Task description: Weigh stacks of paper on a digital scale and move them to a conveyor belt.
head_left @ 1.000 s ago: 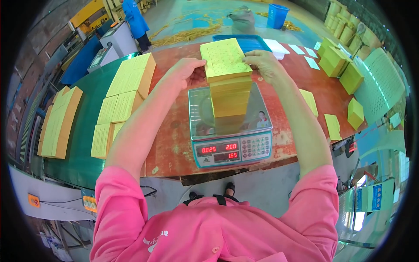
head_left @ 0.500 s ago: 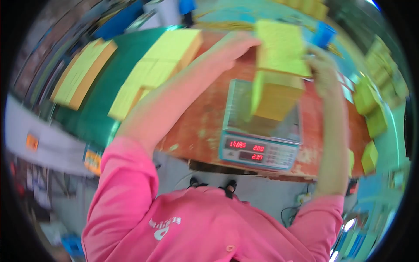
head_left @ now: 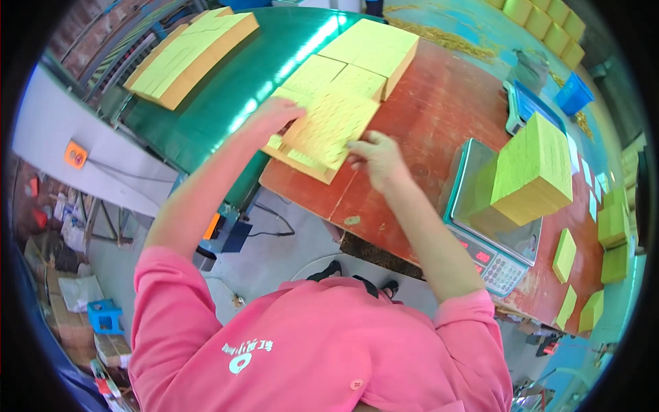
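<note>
Square yellow paper stack (head_left: 336,123) being gripped

White lettering (head_left: 241,357) is marking the pink shirt (head_left: 316,336). Bare left hand (head_left: 274,117) and right hand (head_left: 381,161) are pinching its edges near the red tabletop (head_left: 439,103), having left the teal-and-white scale (head_left: 504,271).

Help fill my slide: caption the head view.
Left hand and right hand at a yellow paper stack, while another stack rests on the scale.
</note>
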